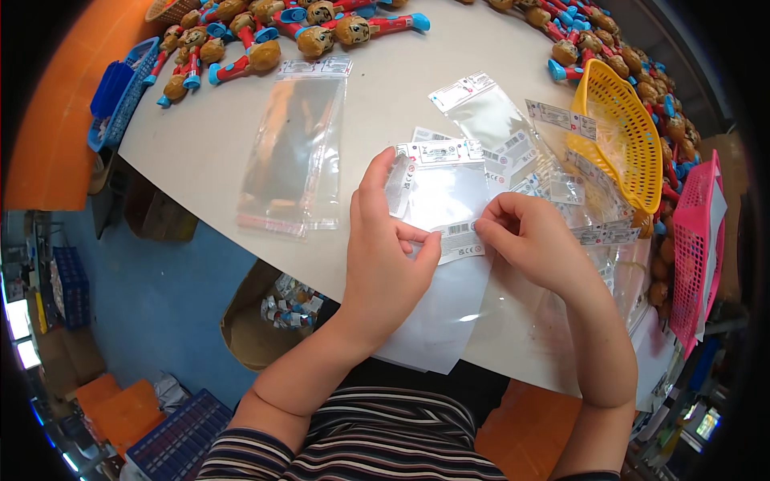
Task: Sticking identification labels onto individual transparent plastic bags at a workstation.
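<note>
A clear plastic bag (pixel 443 186) with a printed white header lies in front of me on the table. Across its lower part runs a white barcode label (pixel 464 244). My left hand (pixel 385 248) lies along the bag's left side, thumb and a finger pinching the label's left end, index finger stretched up beside the header. The label's right end is between the thumb and fingertips of my right hand (pixel 525 236). Beneath both hands is a smooth white sheet (pixel 437 321), overhanging the table's near edge.
Flat clear bags (pixel 289 152) lie to the left. More bags and labels (pixel 553 176) overlap at the right, by a yellow basket (pixel 622 136) and a pink basket (pixel 696 248). Doll-like figures (pixel 321 36) line the far side; a blue basket (pixel 124 96) is far left. Below sits a cardboard box (pixel 245 325).
</note>
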Demonstrator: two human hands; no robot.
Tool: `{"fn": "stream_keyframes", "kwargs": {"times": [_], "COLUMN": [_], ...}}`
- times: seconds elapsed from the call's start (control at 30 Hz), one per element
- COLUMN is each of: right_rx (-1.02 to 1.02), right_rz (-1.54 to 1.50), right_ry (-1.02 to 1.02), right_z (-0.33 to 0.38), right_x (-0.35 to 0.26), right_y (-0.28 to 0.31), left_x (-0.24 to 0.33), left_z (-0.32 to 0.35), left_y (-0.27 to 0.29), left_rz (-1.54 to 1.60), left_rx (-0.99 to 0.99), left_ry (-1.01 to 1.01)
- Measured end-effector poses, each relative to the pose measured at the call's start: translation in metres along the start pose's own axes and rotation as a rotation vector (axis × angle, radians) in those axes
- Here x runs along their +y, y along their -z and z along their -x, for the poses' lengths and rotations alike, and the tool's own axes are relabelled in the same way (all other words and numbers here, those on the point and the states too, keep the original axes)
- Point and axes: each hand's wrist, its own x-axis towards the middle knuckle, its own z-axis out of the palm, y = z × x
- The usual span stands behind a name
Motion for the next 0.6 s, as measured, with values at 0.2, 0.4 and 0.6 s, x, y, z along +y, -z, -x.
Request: {"fn": "stream_keyframes", "kwargs": {"times": [0.2,0.4,0.6], "right_rx": [0.018,0.025,0.051], "right_rz": [0.059,0.1,0.148], "right_ry": [-0.018,-0.022,-0.012], "right_z": [-0.004,-0.0062,-0.0076], "right_x": [0.0029,0.0007,0.0023], "right_y": [-0.0013,-0.0019,-0.0046], "left_x": [-0.0012,-0.0014,-0.0023], "left_z": [-0.0033,-0.0029,-0.0023], "left_y": [-0.0038,-0.0054,-0.0089], "left_rz": [-0.005,-0.048,-0.09], "left_rx": [-0.017,-0.001,0.012], "left_ry": [0.003,-0.012,-0.059]}}
